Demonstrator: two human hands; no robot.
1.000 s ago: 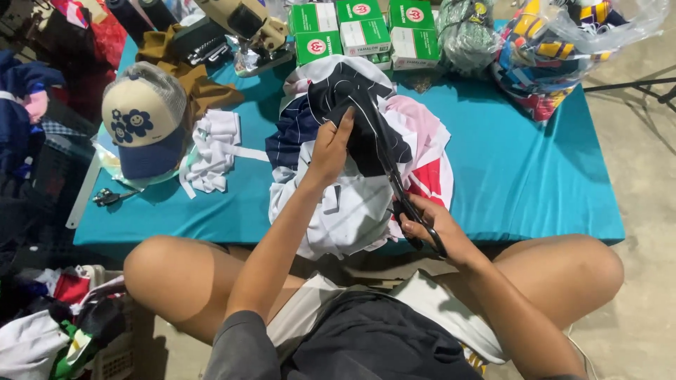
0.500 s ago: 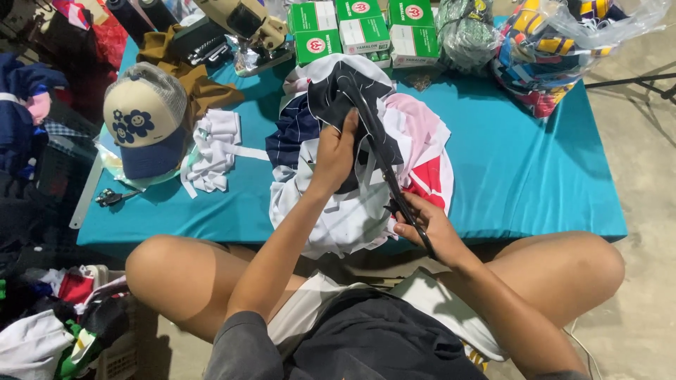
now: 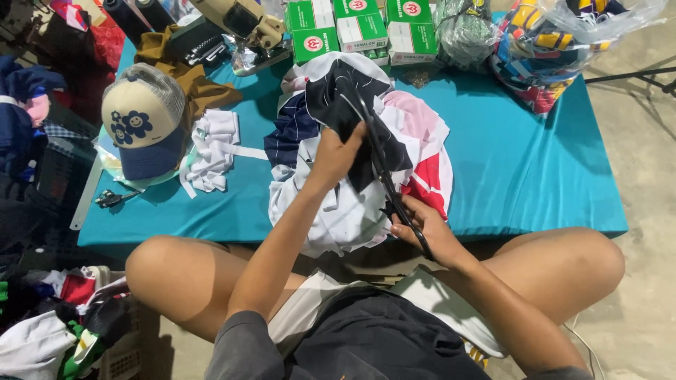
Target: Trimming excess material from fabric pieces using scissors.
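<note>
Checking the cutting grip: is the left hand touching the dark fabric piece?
Touching. The head view shows the left hand pinching the dark fabric piece beside the scissors, with no gap between fingers and cloth.

A heap of cloth pieces [image 3: 352, 204] is lying in the middle of the low table [image 3: 535, 190], right before the seated person's knees. The left hand [image 3: 336, 156] is sitting on top of the heap; the right hand [image 3: 424, 231] is hanging at its near right edge, the scissors [image 3: 384, 169] running from it up across the heap. Left of the heap — folded strips [image 3: 211, 151], then a cap [image 3: 137, 127]. Behind — boxes [image 3: 352, 28] lining the far edge, a bag [image 3: 563, 42] to their right.
</note>
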